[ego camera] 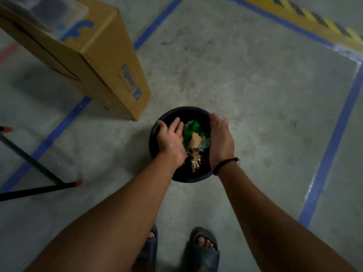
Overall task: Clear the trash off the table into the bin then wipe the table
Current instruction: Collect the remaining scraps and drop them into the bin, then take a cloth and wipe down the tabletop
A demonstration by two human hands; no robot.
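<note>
Both hands over the bin, trash inside.

From left to right I noted a cardboard box [110, 61] on the concrete floor [255, 85], then the black bin [185, 110] just beside its near corner. My left hand [170, 143] was spread open over the bin's left rim, my right hand [221, 141] open at its right rim, neither gripping anything. Green and tan trash [193, 137] lay inside the bin between them.

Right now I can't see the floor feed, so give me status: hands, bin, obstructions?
Left hand, right hand open over bin. Trash inside it. Cardboard box stands clear.
</note>
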